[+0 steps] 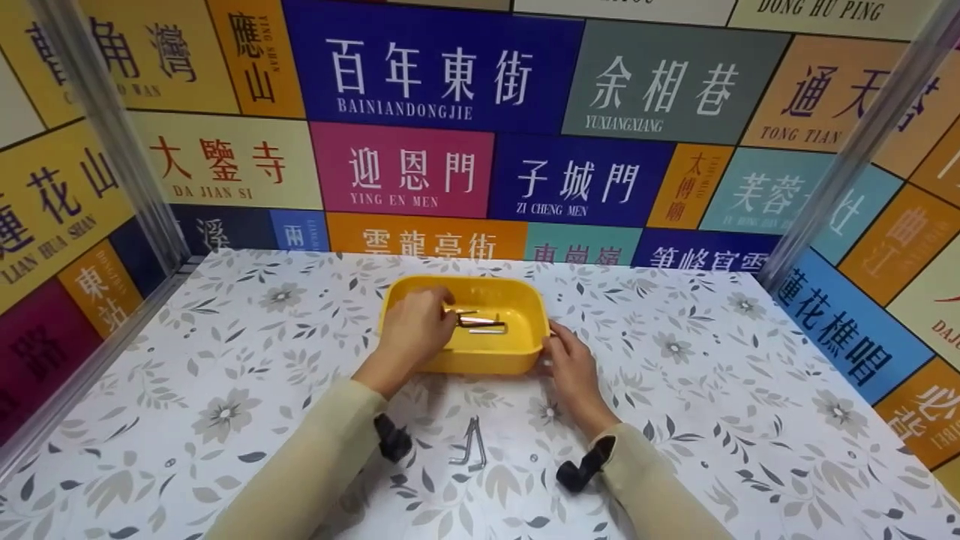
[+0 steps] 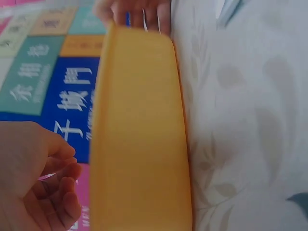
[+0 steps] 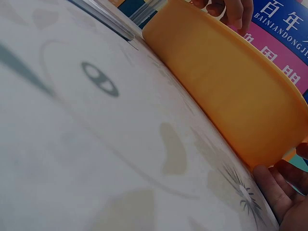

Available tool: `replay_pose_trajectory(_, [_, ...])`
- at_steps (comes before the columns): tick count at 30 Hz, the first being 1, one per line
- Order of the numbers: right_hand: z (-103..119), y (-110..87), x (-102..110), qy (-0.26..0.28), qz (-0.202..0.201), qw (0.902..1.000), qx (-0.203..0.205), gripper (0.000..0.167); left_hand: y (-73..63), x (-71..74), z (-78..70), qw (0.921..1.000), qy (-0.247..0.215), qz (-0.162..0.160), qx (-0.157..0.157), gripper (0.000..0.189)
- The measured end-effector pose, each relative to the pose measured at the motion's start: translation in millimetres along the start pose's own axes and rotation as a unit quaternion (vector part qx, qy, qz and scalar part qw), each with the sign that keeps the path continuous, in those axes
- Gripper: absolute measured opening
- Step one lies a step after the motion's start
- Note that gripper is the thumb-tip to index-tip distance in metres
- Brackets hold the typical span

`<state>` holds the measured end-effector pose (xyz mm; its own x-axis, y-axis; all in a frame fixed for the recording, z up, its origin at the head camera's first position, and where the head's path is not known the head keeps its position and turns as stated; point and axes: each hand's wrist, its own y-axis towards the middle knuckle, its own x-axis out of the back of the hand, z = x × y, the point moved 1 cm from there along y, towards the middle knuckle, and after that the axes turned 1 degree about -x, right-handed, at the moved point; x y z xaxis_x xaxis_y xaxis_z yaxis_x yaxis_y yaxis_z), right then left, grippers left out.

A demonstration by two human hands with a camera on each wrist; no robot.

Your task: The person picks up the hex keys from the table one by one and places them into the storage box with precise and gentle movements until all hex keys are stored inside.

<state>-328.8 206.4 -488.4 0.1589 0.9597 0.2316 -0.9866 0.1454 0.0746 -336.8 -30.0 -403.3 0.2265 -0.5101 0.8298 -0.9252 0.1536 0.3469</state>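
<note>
A yellow plastic bin (image 1: 487,364) stands on the table, with several L-shaped hex keys (image 1: 484,325) on its floor. My left hand (image 1: 416,326) is over the bin's left part with bent fingers, its fingertips right at the keys. In the left wrist view, the curled fingers of the left hand (image 2: 53,178) show above the rim; I cannot tell whether they pinch a key. At the right end, my right hand (image 1: 574,367) grips the bin's wall, fingers (image 3: 276,190) at its lower corner. Two more hex keys (image 1: 472,446) lie on the tabletop in front of the bin.
A white cloth with leaves and flowers covers the table (image 1: 675,420). Colourful panels with Chinese lettering (image 1: 435,67) rise behind and at both sides. Clear upright posts (image 1: 847,142) stand at the back corners. A black wrist camera (image 1: 581,469) sits on each sleeve.
</note>
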Motion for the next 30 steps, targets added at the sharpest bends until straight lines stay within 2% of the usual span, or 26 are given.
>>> replay_pose_trajectory(5, [-0.1, 0.3, -0.3, -0.008, 0.0, 0.9999, -0.009, 0.05, -19.7, 5.8, -6.8, 0.9992, -0.03, -0.008, -0.026, 0.015])
replay_pose_trajectory(8, [0.4, 0.5, -0.1, -0.017, 0.002, 0.9997, -0.017, 0.051, -32.7, 7.6, -9.5, 0.9979, -0.055, 0.0, -0.035, 0.012])
replay_pose_trajectory(11, [1.2, 0.6, 0.4, -0.012, 0.005, 0.9998, -0.015, 0.05, -45.6, 7.1, -11.2, 0.9959, -0.074, 0.025, -0.044, 0.013])
replay_pose_trajectory(14, [1.7, 0.5, 1.0, -0.006, 0.007, 0.9998, -0.017, 0.05, -58.0, 4.2, -11.4, 0.9925, -0.089, 0.072, -0.044, 0.016])
replay_pose_trajectory(18, [1.8, 0.5, 1.7, -0.004, 0.011, 0.9997, -0.022, 0.051, -71.9, -2.3, -10.1, 0.9826, -0.104, 0.146, -0.047, 0.025])
replay_pose_trajectory(20, [2.0, 0.2, 1.7, -0.004, 0.012, 0.9997, -0.022, 0.051, -76.8, -6.5, -9.4, 0.9772, -0.11, 0.172, -0.057, 0.028])
replay_pose_trajectory(23, [1.9, 0.4, 1.1, -0.004, 0.013, 0.9996, -0.023, 0.051, -82.6, -11.6, -9.3, 0.9721, -0.116, 0.188, -0.077, 0.028])
replay_pose_trajectory(26, [2.1, -0.4, 0.3, -0.003, 0.013, 0.9997, -0.019, 0.05, -87.2, -14.0, -10.2, 0.9703, -0.111, 0.199, -0.082, 0.024])
replay_pose_trajectory(30, [2.9, -1.0, 0.5, -0.005, 0.015, 0.9997, -0.017, 0.05, -90.7, -12.8, -13.8, 0.9708, -0.092, 0.213, -0.06, 0.021])
